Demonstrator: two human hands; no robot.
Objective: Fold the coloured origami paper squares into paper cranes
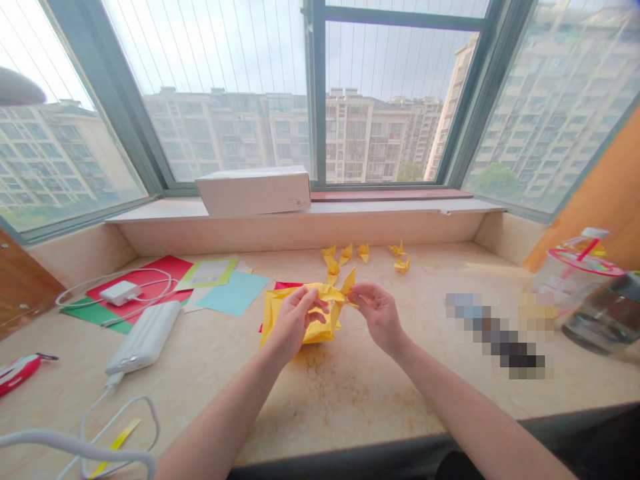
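A large folded yellow paper piece (273,313), shaped like a shallow open box or basket, is held between my two hands over the counter. My left hand (295,320) pinches its upper strip with thumb and fingers. A small pointed yellow fold (349,281), like part of a paper crane, stands up at the strip's right end. My right hand (379,317) grips that end with thumb and index finger. Whether the pointed fold is a separate piece cannot be made out. Red paper (287,285) peeks out behind the yellow paper.
Several small yellow paper cranes (363,252) stand toward the back. Coloured sheets (235,293), a white power bank (145,337) with cables and a red cutter (20,373) lie at left. A plastic cup (575,280) and a dark jar (605,320) stand right. A white box (255,192) rests on the sill.
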